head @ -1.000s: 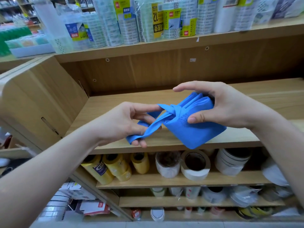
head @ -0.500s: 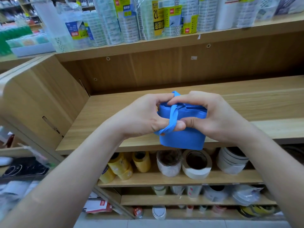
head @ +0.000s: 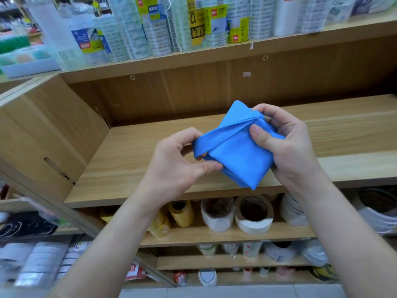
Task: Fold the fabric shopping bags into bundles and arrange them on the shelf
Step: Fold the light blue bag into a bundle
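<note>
A blue fabric shopping bag (head: 238,155), folded into a thick square bundle, hangs in the air above the front of the wooden shelf (head: 137,160). Its blue strap runs diagonally across the top of the bundle. My left hand (head: 182,160) pinches the strap's left end, with the thumb against the bundle's lower left edge. My right hand (head: 285,145) grips the bundle's right side, thumb pressed on its top face and fingers curled round the upper corner where the strap crosses.
The wooden shelf board lies bare beneath the bundle, a side panel (head: 43,136) closing it on the left. Packaged tape rolls (head: 193,24) fill the shelf above. Yellow and white tape rolls (head: 253,214) stand on the shelf below.
The bundle has tilted and turned so its flat face shows. The strap, earlier looped at the front, now lies stretched diagonally across it, pulled left by my left hand. The hands have moved slightly apart.
</note>
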